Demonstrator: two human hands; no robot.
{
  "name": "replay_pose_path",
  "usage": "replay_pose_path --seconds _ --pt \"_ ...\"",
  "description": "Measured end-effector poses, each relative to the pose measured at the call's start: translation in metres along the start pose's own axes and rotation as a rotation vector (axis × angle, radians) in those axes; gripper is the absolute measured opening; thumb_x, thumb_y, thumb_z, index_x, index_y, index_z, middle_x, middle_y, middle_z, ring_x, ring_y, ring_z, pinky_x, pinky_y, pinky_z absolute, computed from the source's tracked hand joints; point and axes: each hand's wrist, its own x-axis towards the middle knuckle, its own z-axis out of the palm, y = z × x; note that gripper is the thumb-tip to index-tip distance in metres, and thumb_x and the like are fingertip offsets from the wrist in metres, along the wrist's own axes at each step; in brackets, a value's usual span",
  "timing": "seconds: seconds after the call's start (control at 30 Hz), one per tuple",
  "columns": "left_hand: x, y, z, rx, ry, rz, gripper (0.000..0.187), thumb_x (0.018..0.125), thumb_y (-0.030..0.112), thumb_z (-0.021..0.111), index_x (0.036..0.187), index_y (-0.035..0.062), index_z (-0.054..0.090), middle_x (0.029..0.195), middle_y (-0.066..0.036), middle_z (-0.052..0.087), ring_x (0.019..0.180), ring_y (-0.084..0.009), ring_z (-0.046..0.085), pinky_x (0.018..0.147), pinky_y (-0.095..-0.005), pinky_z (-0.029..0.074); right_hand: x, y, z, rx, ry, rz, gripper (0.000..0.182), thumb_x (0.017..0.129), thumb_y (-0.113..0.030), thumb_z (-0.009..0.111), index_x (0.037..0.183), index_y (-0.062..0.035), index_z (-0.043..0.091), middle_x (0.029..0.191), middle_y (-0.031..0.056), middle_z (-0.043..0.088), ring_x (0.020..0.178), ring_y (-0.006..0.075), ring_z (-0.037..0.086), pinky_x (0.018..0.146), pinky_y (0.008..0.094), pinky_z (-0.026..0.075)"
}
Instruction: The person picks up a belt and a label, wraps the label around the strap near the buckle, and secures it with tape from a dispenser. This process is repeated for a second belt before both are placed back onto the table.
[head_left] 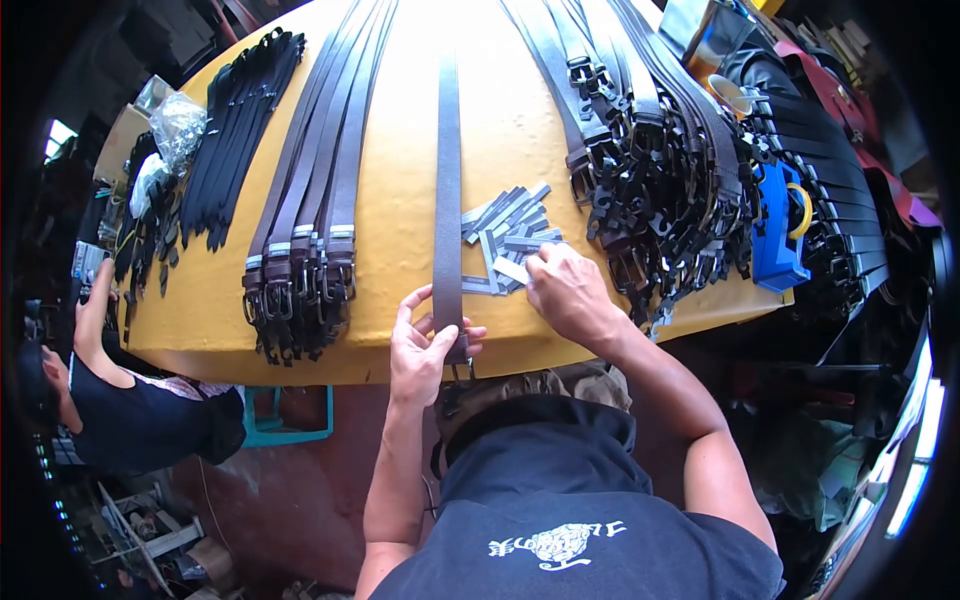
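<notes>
A dark brown leather belt (448, 190) lies lengthwise on the yellow-covered table (400, 220), its buckle end at the near edge. My left hand (422, 350) is closed around the belt just above the buckle (460, 370), thumb on top and fingers beneath. To the right of the belt is a loose pile of grey and silver label strips (510, 215). My right hand (568, 288) pinches a pale label strip (512, 270) at the near side of this pile, apart from the belt.
Finished-looking belts with labels (310, 220) lie to the left, beside black straps (235, 140) and a plastic bag (178, 125). Many buckled belts (680, 170) and a blue tape dispenser (778, 230) are at the right. Another person (130, 410) works at far left, near a teal stool (290, 435).
</notes>
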Motion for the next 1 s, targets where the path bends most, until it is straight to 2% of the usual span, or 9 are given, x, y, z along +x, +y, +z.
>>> replay_pose_path --seconds 0.07,0.17,0.37,0.47,0.77,1.0 --pt "-0.001 -0.004 -0.002 -0.031 0.004 0.015 0.051 0.087 -0.007 0.049 0.133 -0.0017 0.029 0.100 -0.020 0.060 0.081 -0.0276 0.068 0.066 -0.0359 0.060 -0.004 -0.004 0.005 -0.042 0.047 -0.021 0.014 0.075 -0.003 0.055 0.087 0.0027 0.060 0.091 0.0176 0.059 0.090 0.0314 0.059 0.077 0.0379 0.049" --pt "-0.003 -0.011 -0.004 -0.054 0.016 0.006 0.051 0.086 -0.006 0.050 0.133 -0.0015 0.031 0.104 -0.020 0.060 0.085 -0.0268 0.067 0.066 -0.0354 0.060 -0.012 -0.004 0.008 -0.041 0.064 -0.048 0.014 0.080 -0.011 0.058 0.085 0.0012 0.059 0.092 0.0171 0.057 0.090 0.0317 0.057 0.076 0.0401 0.048" --pt "-0.008 -0.011 -0.002 -0.068 -0.011 -0.019 0.051 0.086 -0.006 0.051 0.133 -0.0011 0.032 0.109 -0.021 0.059 0.085 -0.0248 0.067 0.066 -0.0351 0.060 -0.009 -0.007 0.000 -0.057 -0.004 -0.083 0.013 0.077 -0.005 0.054 0.088 0.0024 0.059 0.093 0.0172 0.057 0.091 0.0313 0.057 0.077 0.0380 0.048" --pt "-0.008 -0.009 -0.002 -0.083 -0.007 -0.023 0.049 0.087 -0.009 0.049 0.132 -0.0045 0.032 0.109 -0.023 0.058 0.085 -0.0252 0.066 0.068 -0.0352 0.060 -0.009 -0.012 -0.001 -0.090 -0.022 -0.101 0.013 0.076 -0.003 0.054 0.087 0.0025 0.059 0.091 0.0179 0.056 0.090 0.0308 0.057 0.076 0.0371 0.049" --pt "-0.008 -0.013 -0.002 -0.066 -0.011 -0.023 0.051 0.087 -0.005 0.051 0.134 -0.0011 0.031 0.109 -0.021 0.059 0.086 -0.0244 0.066 0.067 -0.0353 0.060 -0.012 -0.014 0.009 -0.173 0.041 -0.136 0.013 0.073 -0.003 0.054 0.084 0.0024 0.058 0.087 0.0180 0.056 0.086 0.0298 0.057 0.073 0.0356 0.049" --pt "-0.008 -0.014 -0.002 -0.070 -0.011 -0.030 0.051 0.087 -0.004 0.050 0.134 -0.0004 0.031 0.108 -0.021 0.059 0.086 -0.0249 0.066 0.068 -0.0363 0.060 -0.016 -0.015 0.001 -0.174 0.069 -0.229 0.026 0.074 -0.005 0.054 0.099 0.0042 0.057 0.087 0.0173 0.056 0.085 0.0298 0.056 0.071 0.0365 0.048"
